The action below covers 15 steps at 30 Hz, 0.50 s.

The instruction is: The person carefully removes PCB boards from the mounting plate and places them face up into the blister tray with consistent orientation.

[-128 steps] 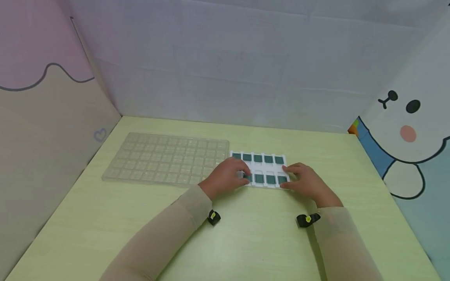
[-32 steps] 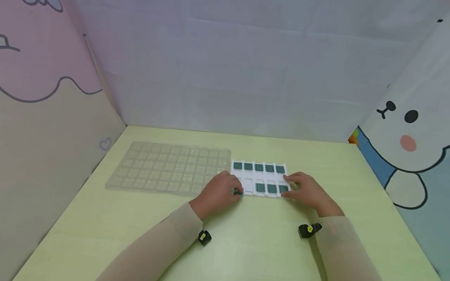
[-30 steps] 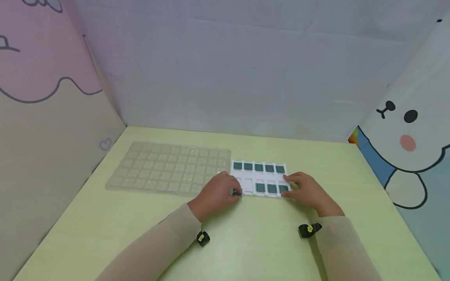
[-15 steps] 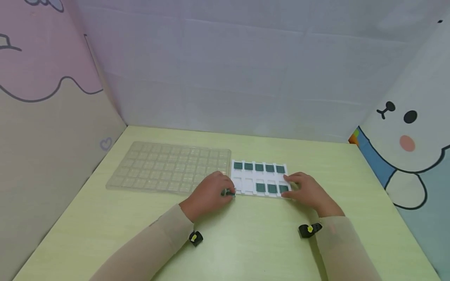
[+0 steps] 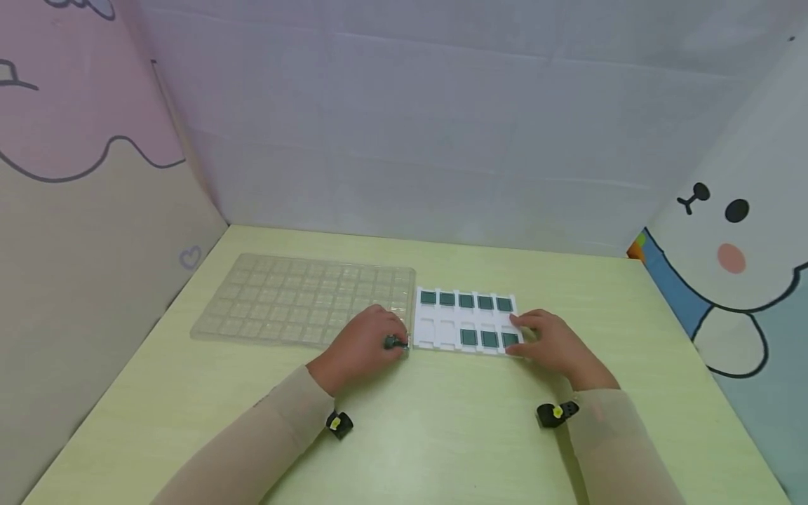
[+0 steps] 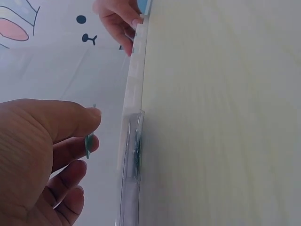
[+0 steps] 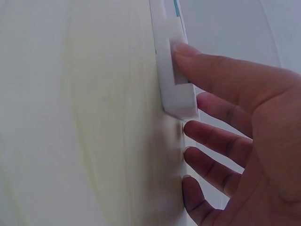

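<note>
In the head view my left hand (image 5: 362,347) is over the near right corner of the clear gridded plastic tray (image 5: 297,287). Its thumb and forefinger pinch a thin dark green square chip (image 6: 89,145), seen edge-on in the left wrist view. A green patch shows through the clear tray's wall there; whether it is another chip or a reflection I cannot tell. My right hand (image 5: 552,344) grips the right end of the white tray (image 5: 463,319), thumb in an edge notch (image 7: 178,66). Several green chips lie in that tray; two near-row slots at its left are empty.
Both trays lie side by side on the pale yellow table (image 5: 442,435), the white one at the right. A white wall sheet (image 5: 429,140) rises behind the table, and printed panels flank both sides.
Holding the chip, my left hand has moved left from the white tray to the clear tray's corner. Two near-left slots of the white tray have come into view. My right hand stays put.
</note>
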Available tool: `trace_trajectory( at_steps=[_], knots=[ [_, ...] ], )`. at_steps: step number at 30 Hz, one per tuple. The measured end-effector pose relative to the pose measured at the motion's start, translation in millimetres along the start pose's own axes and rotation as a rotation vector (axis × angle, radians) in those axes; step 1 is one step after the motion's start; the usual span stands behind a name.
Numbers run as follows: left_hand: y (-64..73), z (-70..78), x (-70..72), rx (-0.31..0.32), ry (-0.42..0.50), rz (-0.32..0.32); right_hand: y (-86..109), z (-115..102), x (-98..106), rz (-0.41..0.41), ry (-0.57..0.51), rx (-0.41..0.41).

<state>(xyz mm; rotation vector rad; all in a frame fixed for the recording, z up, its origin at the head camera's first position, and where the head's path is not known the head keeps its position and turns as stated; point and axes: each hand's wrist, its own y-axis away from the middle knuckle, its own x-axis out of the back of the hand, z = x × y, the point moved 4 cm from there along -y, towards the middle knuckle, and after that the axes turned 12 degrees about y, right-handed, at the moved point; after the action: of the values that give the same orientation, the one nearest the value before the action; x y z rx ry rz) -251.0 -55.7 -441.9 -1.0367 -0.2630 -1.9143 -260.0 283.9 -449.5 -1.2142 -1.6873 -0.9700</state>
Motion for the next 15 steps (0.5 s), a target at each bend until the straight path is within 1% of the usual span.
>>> trace_trajectory(
  at_steps=[3,8,11,15],
  knots=[
    [0.9,0.1,3.8,0.003,-0.003,-0.006,0.1,0,0,0.005,-0.001,0.002],
    [4.4,-2.4,10.4,0.041,0.018,-0.01,0.2,0,0,0.007,0.004,0.009],
    [6.7,-6.6,13.3,0.056,0.028,-0.01,0.3,-1,0,0.007,0.004,0.0],
    [9.5,-15.1,16.4,0.058,0.018,-0.001,-0.3,-1,0,0.007,0.007,0.0]
  ],
)
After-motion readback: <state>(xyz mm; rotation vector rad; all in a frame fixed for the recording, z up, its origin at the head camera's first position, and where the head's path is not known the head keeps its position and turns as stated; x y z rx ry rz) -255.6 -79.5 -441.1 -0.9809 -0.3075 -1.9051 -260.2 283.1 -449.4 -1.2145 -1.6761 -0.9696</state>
